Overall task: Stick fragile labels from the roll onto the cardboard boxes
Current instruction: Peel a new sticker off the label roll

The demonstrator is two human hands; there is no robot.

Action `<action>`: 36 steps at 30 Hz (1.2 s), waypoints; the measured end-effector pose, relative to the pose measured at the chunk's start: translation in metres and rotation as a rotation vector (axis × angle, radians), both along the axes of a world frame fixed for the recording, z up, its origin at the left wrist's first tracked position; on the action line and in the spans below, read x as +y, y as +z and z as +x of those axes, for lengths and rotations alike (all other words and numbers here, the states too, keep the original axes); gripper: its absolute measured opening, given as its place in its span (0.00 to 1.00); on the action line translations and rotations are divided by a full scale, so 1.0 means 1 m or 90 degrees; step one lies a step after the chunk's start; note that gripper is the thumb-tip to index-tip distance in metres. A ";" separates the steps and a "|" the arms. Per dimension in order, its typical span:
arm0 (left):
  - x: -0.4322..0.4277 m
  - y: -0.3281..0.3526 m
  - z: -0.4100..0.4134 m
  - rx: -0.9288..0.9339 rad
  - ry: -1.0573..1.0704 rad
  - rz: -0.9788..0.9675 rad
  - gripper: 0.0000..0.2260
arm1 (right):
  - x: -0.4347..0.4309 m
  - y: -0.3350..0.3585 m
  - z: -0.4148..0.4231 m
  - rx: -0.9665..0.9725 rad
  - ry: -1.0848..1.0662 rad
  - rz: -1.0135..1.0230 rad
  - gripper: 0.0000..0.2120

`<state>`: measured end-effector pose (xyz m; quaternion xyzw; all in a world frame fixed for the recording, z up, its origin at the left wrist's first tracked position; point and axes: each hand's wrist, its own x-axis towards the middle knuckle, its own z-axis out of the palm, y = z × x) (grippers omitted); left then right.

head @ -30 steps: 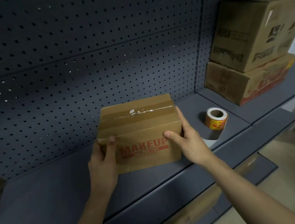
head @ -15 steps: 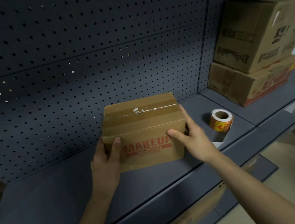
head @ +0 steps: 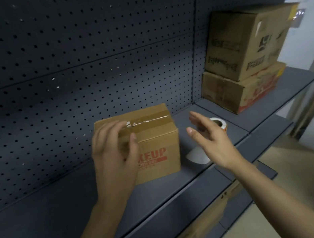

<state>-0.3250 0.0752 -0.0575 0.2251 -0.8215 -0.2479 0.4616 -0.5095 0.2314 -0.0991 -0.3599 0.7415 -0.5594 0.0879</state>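
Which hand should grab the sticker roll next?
The right hand, probably. It is open and reaching toward the label roll on the shelf. The left hand is over the small box, farther from the roll.

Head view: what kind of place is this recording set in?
Probably a stockroom or shop storage aisle: dark metal shelf backed by pegboard panels, stacked cardboard boxes, and a label roll beside the MAKEUP box.
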 end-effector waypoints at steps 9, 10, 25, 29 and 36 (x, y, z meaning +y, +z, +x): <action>0.053 0.003 -0.076 -0.016 -0.216 -0.030 0.09 | 0.069 -0.010 -0.032 0.084 -0.142 0.089 0.15; 0.059 0.001 -0.084 -0.022 -0.240 -0.041 0.08 | 0.076 -0.014 -0.034 0.083 -0.149 0.107 0.15; 0.104 -0.083 -0.188 -0.428 -0.226 -0.023 0.13 | 0.113 -0.066 -0.049 0.037 -0.194 0.288 0.16; 0.099 -0.095 -0.197 -0.437 -0.220 -0.016 0.06 | 0.111 -0.070 -0.055 0.029 -0.194 0.284 0.16; 0.088 -0.093 -0.193 -0.447 -0.315 0.175 0.12 | 0.100 -0.074 -0.067 0.012 -0.200 0.248 0.14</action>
